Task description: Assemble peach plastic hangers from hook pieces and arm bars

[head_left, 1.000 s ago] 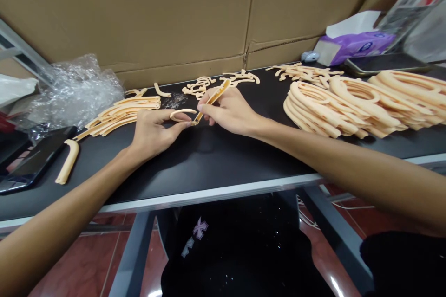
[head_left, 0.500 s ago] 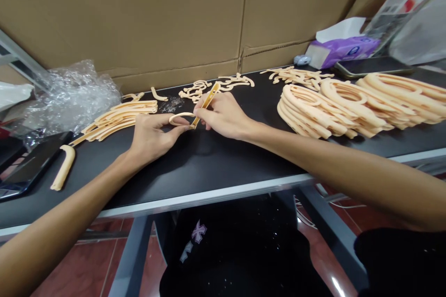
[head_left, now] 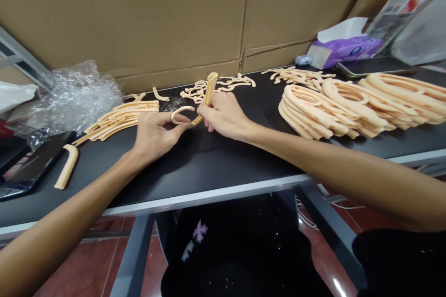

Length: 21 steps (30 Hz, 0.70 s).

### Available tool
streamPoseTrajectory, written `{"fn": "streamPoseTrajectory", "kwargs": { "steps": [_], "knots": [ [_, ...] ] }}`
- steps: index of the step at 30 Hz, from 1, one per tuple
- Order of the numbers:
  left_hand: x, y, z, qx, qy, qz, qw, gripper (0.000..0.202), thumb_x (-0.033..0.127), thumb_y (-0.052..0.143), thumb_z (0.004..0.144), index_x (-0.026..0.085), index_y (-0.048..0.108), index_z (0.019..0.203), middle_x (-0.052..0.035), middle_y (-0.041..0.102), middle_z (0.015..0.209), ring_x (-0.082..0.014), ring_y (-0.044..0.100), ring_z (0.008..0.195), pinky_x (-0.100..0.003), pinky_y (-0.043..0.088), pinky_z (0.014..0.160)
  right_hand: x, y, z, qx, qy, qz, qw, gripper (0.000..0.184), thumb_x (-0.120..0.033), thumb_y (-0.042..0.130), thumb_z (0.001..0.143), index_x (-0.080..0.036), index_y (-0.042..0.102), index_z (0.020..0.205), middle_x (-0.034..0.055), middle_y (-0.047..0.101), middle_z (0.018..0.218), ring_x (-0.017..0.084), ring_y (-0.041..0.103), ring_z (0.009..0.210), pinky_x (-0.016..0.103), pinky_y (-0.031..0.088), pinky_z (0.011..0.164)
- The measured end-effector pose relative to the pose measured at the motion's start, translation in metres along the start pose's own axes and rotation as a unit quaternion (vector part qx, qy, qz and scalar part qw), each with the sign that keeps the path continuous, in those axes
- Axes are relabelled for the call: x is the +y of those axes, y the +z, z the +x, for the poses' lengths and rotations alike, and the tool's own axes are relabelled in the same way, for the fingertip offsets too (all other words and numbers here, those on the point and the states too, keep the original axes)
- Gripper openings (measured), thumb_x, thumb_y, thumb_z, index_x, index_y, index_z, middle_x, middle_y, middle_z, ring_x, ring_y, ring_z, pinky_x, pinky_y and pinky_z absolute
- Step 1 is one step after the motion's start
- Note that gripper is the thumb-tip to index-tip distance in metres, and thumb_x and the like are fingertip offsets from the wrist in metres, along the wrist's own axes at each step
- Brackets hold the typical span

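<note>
My left hand (head_left: 156, 134) is closed in a pinch on a thin, curved cream strip (head_left: 184, 108), whose loop rises above the fingertips. Thumb and fingers of my right hand (head_left: 225, 113) are wrapped round a cream grooved piece (head_left: 210, 88), its upper end standing above the fist. The lower end of the grooved piece reaches my left fingertips, where it meets the strip; whether the two are joined I cannot tell. Behind my hands lies a scatter of small curved cream pieces (head_left: 195, 91). Left of my left hand is a pile of long grooved pieces (head_left: 118, 118).
Stacked cream frames with oval openings (head_left: 327, 106) fill the right side of the black table (head_left: 216, 162). A purple tissue pack (head_left: 348, 51) and a phone (head_left: 378, 66) stand behind them. At left are crumpled bubble wrap (head_left: 80, 95), a hooked cream piece (head_left: 67, 167) and a dark tablet (head_left: 35, 164).
The grooved piece in my right hand has turned, so its upper end now stands more upright. The curved strip's loop looks more raised. Both hands stay almost in place.
</note>
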State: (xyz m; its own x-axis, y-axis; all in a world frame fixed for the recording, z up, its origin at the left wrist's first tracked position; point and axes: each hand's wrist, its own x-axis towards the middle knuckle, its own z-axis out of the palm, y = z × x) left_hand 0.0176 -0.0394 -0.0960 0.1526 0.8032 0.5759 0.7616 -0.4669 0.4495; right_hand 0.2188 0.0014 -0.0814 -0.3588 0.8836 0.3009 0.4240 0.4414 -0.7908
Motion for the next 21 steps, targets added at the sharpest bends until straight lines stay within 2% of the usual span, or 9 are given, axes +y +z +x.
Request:
{"fn": "streamPoseTrajectory", "kwargs": {
  "steps": [4, 8, 11, 14, 18, 21],
  "knots": [
    [0.001, 0.0, 0.002, 0.008, -0.027, -0.034, 0.999, 0.016, 0.035, 0.077, 0.081, 0.021, 0.085, 0.081, -0.0014, 0.081, 0.075, -0.018, 0.073, 0.065, -0.028, 0.058, 0.064, 0.003, 0.001, 0.003, -0.008, 0.044, 0.104, 0.994, 0.031, -0.013, 0.057, 0.091, -0.02, 0.054, 0.061, 0.0016, 0.062, 0.056, 0.011, 0.058, 0.047, 0.023, 0.046, 0.05],
    [0.003, 0.002, 0.004, 0.039, -0.031, -0.076, 0.996, 0.019, 0.037, 0.079, 0.081, 0.019, 0.083, 0.082, -0.0031, 0.081, 0.077, -0.017, 0.073, 0.067, -0.027, 0.058, 0.064, 0.006, 0.001, 0.01, 0.006, 0.12, 0.223, 0.967, 0.026, -0.013, 0.06, 0.093, -0.019, 0.058, 0.069, 0.0002, 0.062, 0.053, 0.01, 0.057, 0.043, 0.02, 0.042, 0.04],
    [0.004, 0.002, 0.005, 0.044, -0.03, -0.102, 0.993, 0.02, 0.037, 0.081, 0.081, 0.018, 0.083, 0.085, -0.0042, 0.082, 0.08, -0.0168, 0.073, 0.069, -0.027, 0.058, 0.066, 0.005, 0.0, 0.013, 0.009, 0.144, 0.286, 0.947, 0.026, -0.012, 0.061, 0.098, -0.018, 0.058, 0.072, -0.0016, 0.062, 0.053, 0.008, 0.055, 0.042, 0.018, 0.041, 0.039],
    [0.006, 0.002, 0.003, 0.043, -0.009, -0.101, 0.994, 0.02, 0.037, 0.084, 0.081, 0.018, 0.083, 0.086, -0.0041, 0.082, 0.084, -0.0174, 0.073, 0.073, -0.027, 0.059, 0.069, 0.004, -0.001, 0.013, 0.018, 0.149, 0.322, 0.935, 0.027, -0.014, 0.063, 0.101, -0.018, 0.057, 0.076, -0.0028, 0.062, 0.052, 0.007, 0.053, 0.04, 0.017, 0.039, 0.039],
    [0.006, 0.002, 0.001, 0.023, 0.032, -0.108, 0.993, 0.016, 0.036, 0.085, 0.083, 0.021, 0.084, 0.088, -0.0025, 0.083, 0.084, -0.0172, 0.074, 0.073, -0.028, 0.061, 0.071, 0.002, -0.001, 0.012, 0.017, 0.151, 0.329, 0.932, 0.033, -0.015, 0.062, 0.105, -0.016, 0.057, 0.073, -0.0026, 0.06, 0.05, 0.005, 0.049, 0.037, 0.017, 0.037, 0.038],
    [0.004, 0.002, 0.001, 0.011, 0.086, -0.108, 0.99, 0.015, 0.037, 0.086, 0.085, 0.023, 0.084, 0.092, -0.0008, 0.082, 0.083, -0.0157, 0.072, 0.07, -0.026, 0.06, 0.07, 0.002, -0.001, 0.013, -0.01, 0.156, 0.32, 0.934, 0.037, -0.013, 0.06, 0.105, -0.017, 0.056, 0.068, -0.0018, 0.058, 0.048, 0.005, 0.046, 0.036, 0.017, 0.034, 0.037]
  ]
}}
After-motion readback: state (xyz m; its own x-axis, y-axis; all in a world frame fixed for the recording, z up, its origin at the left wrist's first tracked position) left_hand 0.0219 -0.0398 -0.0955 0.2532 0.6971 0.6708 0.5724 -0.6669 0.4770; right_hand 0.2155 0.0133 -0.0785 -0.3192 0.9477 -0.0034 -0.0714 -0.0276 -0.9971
